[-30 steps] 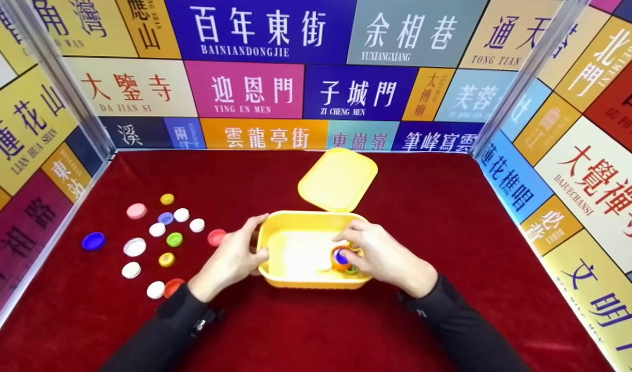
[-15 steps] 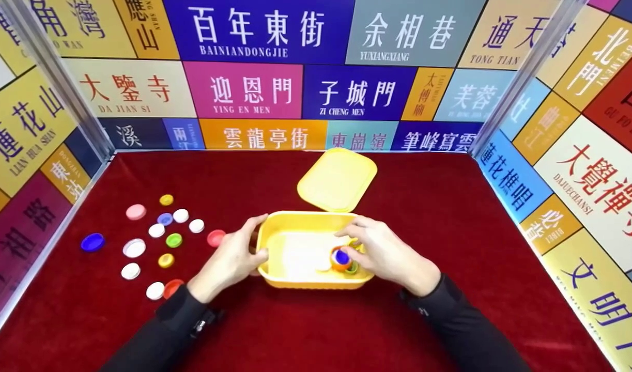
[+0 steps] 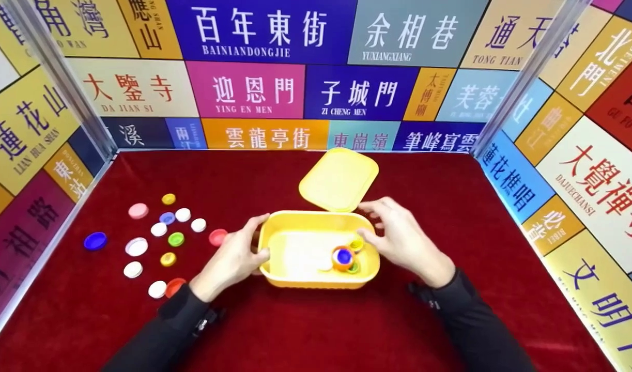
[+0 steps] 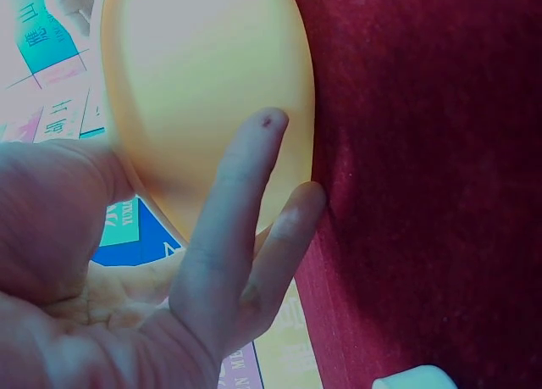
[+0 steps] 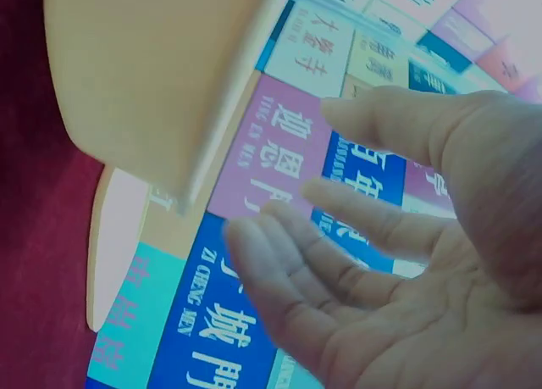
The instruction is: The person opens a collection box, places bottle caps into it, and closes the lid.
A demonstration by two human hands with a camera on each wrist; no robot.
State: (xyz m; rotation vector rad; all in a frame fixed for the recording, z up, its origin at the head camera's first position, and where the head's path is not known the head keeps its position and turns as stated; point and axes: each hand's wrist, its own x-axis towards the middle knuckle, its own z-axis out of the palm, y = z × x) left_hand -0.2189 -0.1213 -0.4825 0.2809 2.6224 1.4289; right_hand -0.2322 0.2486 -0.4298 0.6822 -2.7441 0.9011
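A yellow plastic box (image 3: 295,283) stands at the middle of the red cloth. My left hand (image 3: 237,258) holds its left end, the thumb over the rim and the fingers along the outer wall. The left wrist view shows those fingers (image 4: 222,211) against the yellow side. At the right rim hovers my right hand (image 3: 406,240), loosely spread with nothing in it, as the right wrist view also shows. Inside the box, at its right end, lie an orange cap holding a blue cap (image 3: 343,256), a yellow cap (image 3: 356,245) and a green cap (image 3: 353,268).
A yellow lid (image 3: 340,178) lies behind the box. Several loose bottle caps are scattered at the left, among them a blue cap (image 3: 95,241), a pink cap (image 3: 138,210) and a red cap (image 3: 175,287) beside my left sleeve. Printed panels (image 3: 246,90) wall the table's back and sides.
My right hand has come out of the box, moving right and back to the right rim, and its fingers have opened. The caps inside now show more fully. The left hand keeps its hold.
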